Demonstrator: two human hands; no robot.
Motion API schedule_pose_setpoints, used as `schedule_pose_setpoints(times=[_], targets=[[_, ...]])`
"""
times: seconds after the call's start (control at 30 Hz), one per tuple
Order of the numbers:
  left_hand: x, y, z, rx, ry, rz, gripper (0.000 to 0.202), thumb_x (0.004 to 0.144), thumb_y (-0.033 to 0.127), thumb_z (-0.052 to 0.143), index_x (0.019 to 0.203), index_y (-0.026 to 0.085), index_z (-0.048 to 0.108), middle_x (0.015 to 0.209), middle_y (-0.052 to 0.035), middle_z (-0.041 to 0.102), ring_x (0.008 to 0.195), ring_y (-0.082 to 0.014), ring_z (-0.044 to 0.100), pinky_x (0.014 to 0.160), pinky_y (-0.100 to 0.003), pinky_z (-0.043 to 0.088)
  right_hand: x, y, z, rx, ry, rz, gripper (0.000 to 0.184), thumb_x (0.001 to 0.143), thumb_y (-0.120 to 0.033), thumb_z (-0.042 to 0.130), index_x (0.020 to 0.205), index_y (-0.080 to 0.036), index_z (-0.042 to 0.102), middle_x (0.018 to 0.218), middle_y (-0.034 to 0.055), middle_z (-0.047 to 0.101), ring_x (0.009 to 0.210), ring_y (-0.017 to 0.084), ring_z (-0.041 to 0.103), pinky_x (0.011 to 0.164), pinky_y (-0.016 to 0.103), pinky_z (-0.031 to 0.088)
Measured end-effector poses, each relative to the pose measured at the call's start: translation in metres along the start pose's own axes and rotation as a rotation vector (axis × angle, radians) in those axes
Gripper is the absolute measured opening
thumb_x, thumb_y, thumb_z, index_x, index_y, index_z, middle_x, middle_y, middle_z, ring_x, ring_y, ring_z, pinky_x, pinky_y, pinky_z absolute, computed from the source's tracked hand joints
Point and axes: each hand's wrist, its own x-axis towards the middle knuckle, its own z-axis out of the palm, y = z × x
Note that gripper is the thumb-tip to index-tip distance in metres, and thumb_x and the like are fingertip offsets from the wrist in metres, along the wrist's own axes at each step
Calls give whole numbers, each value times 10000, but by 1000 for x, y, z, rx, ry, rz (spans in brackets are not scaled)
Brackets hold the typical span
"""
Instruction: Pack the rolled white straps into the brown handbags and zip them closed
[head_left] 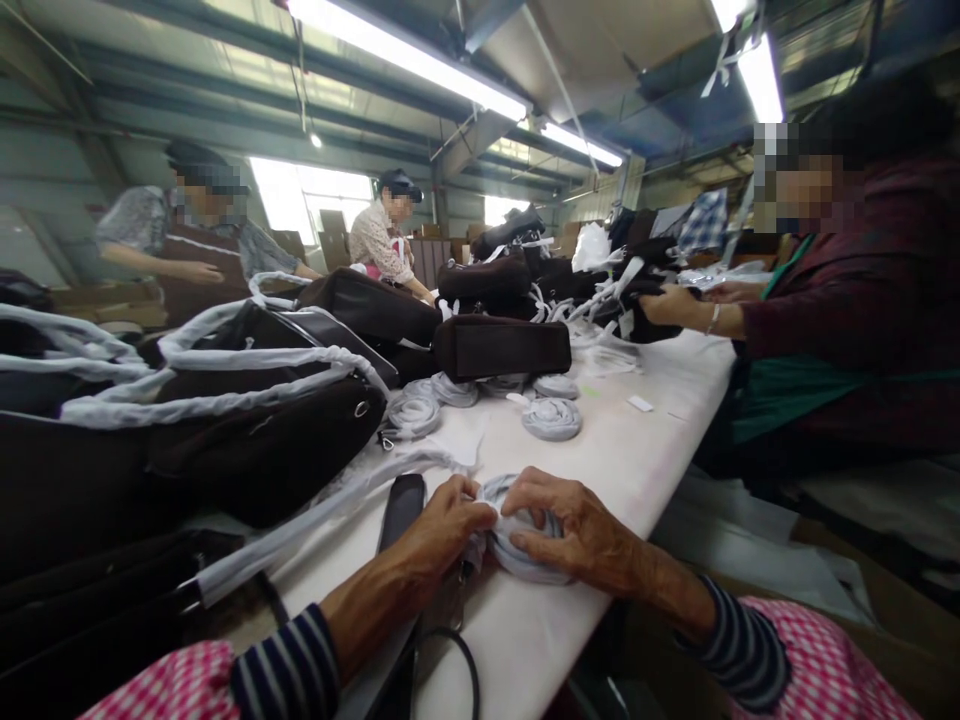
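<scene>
Both my hands are closed on a coiled strap wrapped in white paper point(517, 545) at the near edge of the white table point(660, 450). My left hand point(442, 525) pinches its left side. My right hand point(574, 530) curls over its top and right side. A black strap point(401, 505) lies just left of my left hand. Several other wrapped coils, such as one point(552, 417), lie farther up the table.
Dark brown bags with paper-wrapped handles point(247, 420) are piled along the left. More bags point(502, 345) sit mid-table. A person in dark red point(862, 300) works at the right; two other people point(202, 240) stand at the far left and back.
</scene>
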Motion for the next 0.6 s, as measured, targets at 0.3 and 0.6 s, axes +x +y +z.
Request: schedule_pose_setpoints(times=[0.3, 0.6], targets=[[2, -3, 0, 51, 38, 24, 338, 595, 291, 673, 877, 205, 506, 605, 42, 583, 501, -143, 563, 451, -225, 416, 4, 0, -5, -163, -75, -52, 111, 899, -142, 649, 969, -206, 704, 967, 8, 573, 819, 129, 571, 779, 245, 441], [-6, 7, -5, 624, 44, 191, 253, 785, 395, 566, 949, 219, 489, 786, 14, 564, 762, -199, 576, 651, -289, 412, 4, 1, -4, -157, -57, -22, 185, 857, -138, 679, 1031, -185, 722, 951, 35, 666, 893, 184, 594, 824, 302, 439]])
